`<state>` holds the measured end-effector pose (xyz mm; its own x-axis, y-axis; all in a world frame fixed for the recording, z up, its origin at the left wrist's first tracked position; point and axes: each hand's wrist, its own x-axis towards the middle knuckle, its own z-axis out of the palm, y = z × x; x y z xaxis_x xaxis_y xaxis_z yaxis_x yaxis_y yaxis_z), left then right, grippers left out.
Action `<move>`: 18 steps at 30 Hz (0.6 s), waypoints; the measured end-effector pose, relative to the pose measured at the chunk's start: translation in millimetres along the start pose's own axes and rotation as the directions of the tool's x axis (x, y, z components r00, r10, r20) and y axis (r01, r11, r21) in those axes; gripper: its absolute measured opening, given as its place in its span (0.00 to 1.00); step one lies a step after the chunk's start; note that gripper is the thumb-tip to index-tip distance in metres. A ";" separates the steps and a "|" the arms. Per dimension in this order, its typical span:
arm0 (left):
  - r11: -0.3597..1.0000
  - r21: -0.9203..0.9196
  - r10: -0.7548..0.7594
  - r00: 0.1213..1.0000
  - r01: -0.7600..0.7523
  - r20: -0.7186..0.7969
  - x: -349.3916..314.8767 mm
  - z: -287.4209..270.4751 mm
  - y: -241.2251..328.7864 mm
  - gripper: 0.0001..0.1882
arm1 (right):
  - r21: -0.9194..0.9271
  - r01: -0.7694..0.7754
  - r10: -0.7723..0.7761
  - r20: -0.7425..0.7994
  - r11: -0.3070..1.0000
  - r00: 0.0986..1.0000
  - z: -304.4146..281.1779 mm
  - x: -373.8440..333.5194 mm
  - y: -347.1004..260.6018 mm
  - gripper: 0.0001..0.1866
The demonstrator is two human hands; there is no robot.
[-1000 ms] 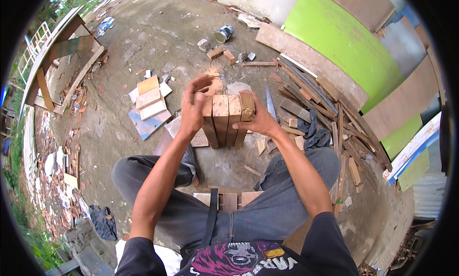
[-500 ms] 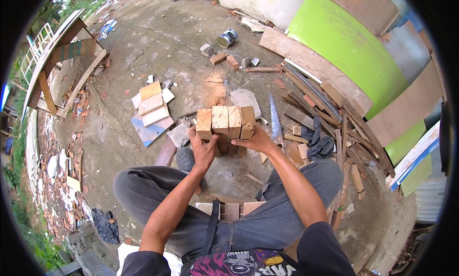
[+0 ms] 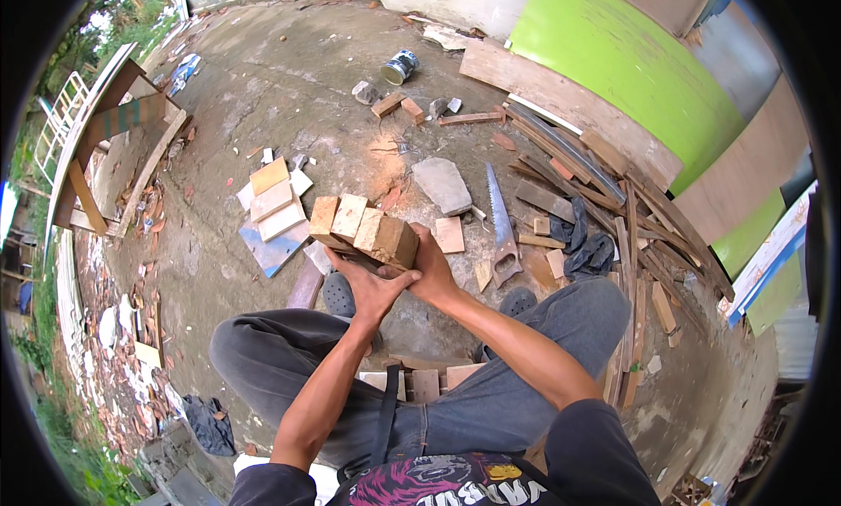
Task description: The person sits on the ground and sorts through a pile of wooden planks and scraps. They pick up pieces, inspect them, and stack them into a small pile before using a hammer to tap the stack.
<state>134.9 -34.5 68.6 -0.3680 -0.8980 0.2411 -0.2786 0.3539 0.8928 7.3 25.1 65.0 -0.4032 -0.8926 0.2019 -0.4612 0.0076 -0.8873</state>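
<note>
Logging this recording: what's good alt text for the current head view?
A person's left hand and right hand grip several wooden blocks side by side over the ground. Beyond lies a stone slab, with a handsaw to its right; flat boards lie at left, and piled timber at right near a green panel.

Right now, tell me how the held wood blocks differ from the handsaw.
The wood blocks are chunky and tan; the handsaw is long, thin-bladed and mostly grey. The left hand and right hand hold the wood blocks together; the handsaw lies on the ground, untouched.
</note>
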 end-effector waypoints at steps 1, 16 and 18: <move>1.000 -0.005 0.030 1.000 -0.030 0.004 1.8 -0.5 -2.5 0.86 | -0.046 0.011 -0.011 0.010 0.999 1.000 0.8 -1.1 1.6 0.45; 0.894 -0.445 -0.038 0.999 0.049 0.033 48.8 -22.1 -77.1 0.47 | -0.001 0.062 -0.050 0.577 0.998 0.815 -31.4 43.0 35.5 0.74; 0.849 -0.506 -0.162 0.986 0.152 0.025 60.2 -11.7 -92.7 0.45 | 0.007 0.098 -0.086 0.529 0.995 0.844 -27.4 49.8 40.6 0.73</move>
<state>149.0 -124.4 4.8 -0.3401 -0.9367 0.0838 0.1563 0.0316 0.9872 -53.1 -6.7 50.4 0.1177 -0.9927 0.0277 -0.4928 -0.0826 -0.8662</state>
